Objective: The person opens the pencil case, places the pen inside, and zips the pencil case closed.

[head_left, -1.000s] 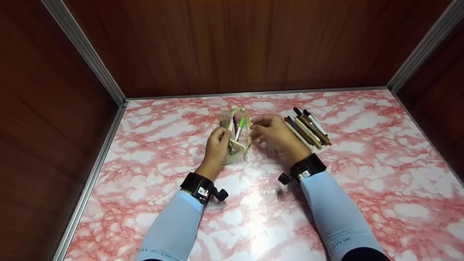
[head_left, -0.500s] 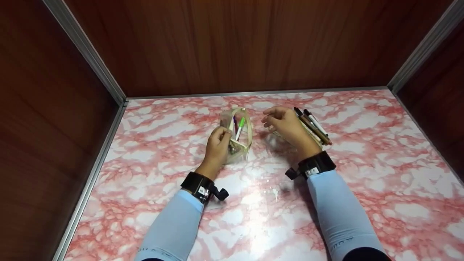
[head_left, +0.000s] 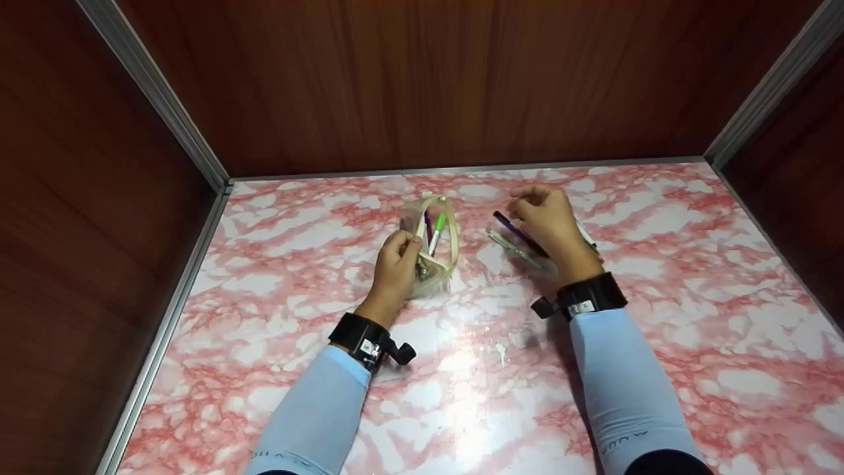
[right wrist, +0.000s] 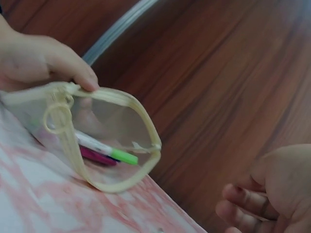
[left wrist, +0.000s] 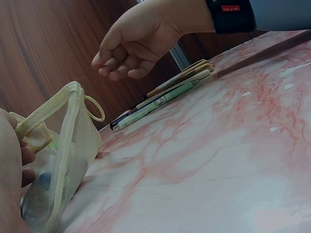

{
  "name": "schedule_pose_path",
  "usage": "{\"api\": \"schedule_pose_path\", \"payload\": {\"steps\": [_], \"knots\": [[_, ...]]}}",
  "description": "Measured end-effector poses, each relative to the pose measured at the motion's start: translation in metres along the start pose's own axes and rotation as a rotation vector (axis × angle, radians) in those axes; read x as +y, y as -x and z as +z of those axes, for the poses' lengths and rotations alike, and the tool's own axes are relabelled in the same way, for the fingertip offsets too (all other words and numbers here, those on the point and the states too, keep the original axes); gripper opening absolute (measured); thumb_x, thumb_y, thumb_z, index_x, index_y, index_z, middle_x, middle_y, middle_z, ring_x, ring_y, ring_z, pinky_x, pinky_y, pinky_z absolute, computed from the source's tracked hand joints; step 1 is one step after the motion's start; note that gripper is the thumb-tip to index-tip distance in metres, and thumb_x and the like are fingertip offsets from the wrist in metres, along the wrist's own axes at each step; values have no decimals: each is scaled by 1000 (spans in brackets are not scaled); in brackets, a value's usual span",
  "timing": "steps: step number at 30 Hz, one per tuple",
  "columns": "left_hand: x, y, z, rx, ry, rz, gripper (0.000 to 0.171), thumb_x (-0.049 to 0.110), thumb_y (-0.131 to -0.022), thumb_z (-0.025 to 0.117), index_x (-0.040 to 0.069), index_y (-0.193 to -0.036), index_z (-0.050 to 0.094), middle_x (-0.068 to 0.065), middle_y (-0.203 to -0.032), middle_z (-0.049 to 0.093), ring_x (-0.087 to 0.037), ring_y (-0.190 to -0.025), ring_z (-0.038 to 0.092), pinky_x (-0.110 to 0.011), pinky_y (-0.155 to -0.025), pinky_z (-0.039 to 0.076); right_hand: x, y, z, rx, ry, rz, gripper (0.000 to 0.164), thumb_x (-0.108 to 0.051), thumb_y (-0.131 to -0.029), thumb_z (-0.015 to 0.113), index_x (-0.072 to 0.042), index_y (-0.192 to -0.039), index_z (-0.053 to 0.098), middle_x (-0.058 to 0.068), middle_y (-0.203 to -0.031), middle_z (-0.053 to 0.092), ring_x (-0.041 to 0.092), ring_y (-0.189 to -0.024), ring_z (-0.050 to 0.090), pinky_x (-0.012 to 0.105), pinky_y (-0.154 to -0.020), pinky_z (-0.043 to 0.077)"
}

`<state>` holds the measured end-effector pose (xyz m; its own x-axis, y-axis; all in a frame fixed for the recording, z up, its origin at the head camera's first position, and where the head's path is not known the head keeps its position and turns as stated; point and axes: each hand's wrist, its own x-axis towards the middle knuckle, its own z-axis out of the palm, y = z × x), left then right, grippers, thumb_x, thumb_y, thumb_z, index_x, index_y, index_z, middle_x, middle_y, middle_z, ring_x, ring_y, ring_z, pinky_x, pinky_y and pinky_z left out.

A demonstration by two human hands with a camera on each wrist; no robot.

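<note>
My left hand (head_left: 395, 260) pinches the rim of a see-through mesh pencil case (head_left: 455, 241) with cream zip edging. Its mouth gapes wide, and a zip ring (right wrist: 57, 118) hangs at one end. Inside lie a green-capped marker (right wrist: 124, 156) and a magenta pen (right wrist: 97, 156). To the right, my right hand (head_left: 550, 218) hovers over the loose pens, fingers loosely curled around nothing. A pale green pen (left wrist: 160, 101) and a dark purple pen (head_left: 514, 229) show on its left side. The hand hides most of the other pens in the head view.
The table (head_left: 461, 396) has a pink and white marbled top. Dark wood-grain panels (head_left: 461, 86) stand behind it and on both sides, with metal strips (head_left: 158, 99) at the corners.
My right hand has drawn back from the case to the right, over the pens. The pale green and purple pens now lie further left. My left hand stays on the case.
</note>
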<state>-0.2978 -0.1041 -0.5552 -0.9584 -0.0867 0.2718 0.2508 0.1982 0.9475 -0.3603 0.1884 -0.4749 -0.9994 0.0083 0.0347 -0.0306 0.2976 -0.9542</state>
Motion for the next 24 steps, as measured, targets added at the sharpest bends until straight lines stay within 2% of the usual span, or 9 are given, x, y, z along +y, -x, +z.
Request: {"api": "schedule_pose_path", "payload": {"steps": [2,8,11,18,24], "knots": [[1,1,0,5,3,-6,24,16,-113,61,-1,-97,69,3,-87,51,-10,-73,51,-23,-66,45,0,0,-6,38,25,-4,25,-6,-105,64,-1,-125,78,6,-99,79,21,-92,79,27,-79,66],[0,1,1,10,20,-15,23,15,-112,62,0,-97,69,3,-86,52,-9,-72,52,-23,-65,47,2,-2,-27,132,189,-14,26,-13,-106,70,-1,-126,80,6,-105,79,9,-92,70,20,-84,56],[0,1,1,12,16,-13,23,15,-113,62,-1,-97,69,3,-86,51,-10,-75,53,-24,-69,47,3,-2,-36,155,239,16,28,-16,-107,69,-2,-129,79,12,-115,78,13,-97,70,23,-87,55],[-1,1,0,9,-3,-8,23,16,-113,62,0,-98,69,1,-90,52,-12,-79,53,-26,-73,47,11,-3,-52,169,359,54,38,-14,-103,63,2,-136,74,26,-134,75,35,-119,70,43,-107,54],[0,1,1,13,0,-13,22,16,-112,63,0,-98,69,2,-89,52,-11,-81,53,-26,-75,46,16,-2,-59,98,460,105,47,-21,-107,68,4,-146,67,32,-143,70,46,-129,67,59,-114,53]]}}
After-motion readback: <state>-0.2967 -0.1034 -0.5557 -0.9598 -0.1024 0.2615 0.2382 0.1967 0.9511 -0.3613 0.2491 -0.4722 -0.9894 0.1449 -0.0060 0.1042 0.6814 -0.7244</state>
